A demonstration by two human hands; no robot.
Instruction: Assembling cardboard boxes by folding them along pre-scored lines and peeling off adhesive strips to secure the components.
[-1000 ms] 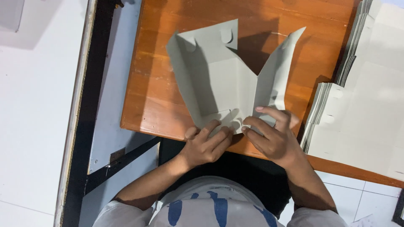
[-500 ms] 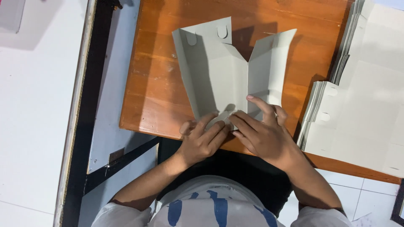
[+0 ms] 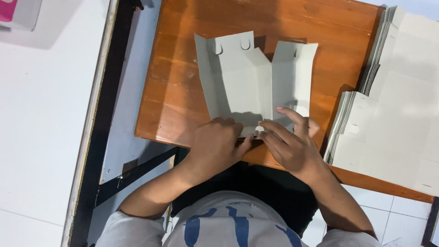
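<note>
A grey cardboard box blank (image 3: 249,80), partly folded with its side panels raised, stands on the wooden table (image 3: 178,91). My left hand (image 3: 217,146) presses on the near bottom edge of the blank, its fingers curled over a flap. Beside it, my right hand (image 3: 288,144) pinches the same near edge, with two fingers stretched out flat on the right panel. Both hands touch at the middle of the near flap, which they largely hide.
A thick stack of flat grey box blanks (image 3: 388,114) lies on the right side of the table. A black metal frame (image 3: 98,137) runs along the left, beside a white floor. A pink and white box (image 3: 18,11) sits at top left.
The blank has been pressed flatter and its panels now stand more square. My hands have moved closer together along the near edge and the right fingers have spread onto the right panel.
</note>
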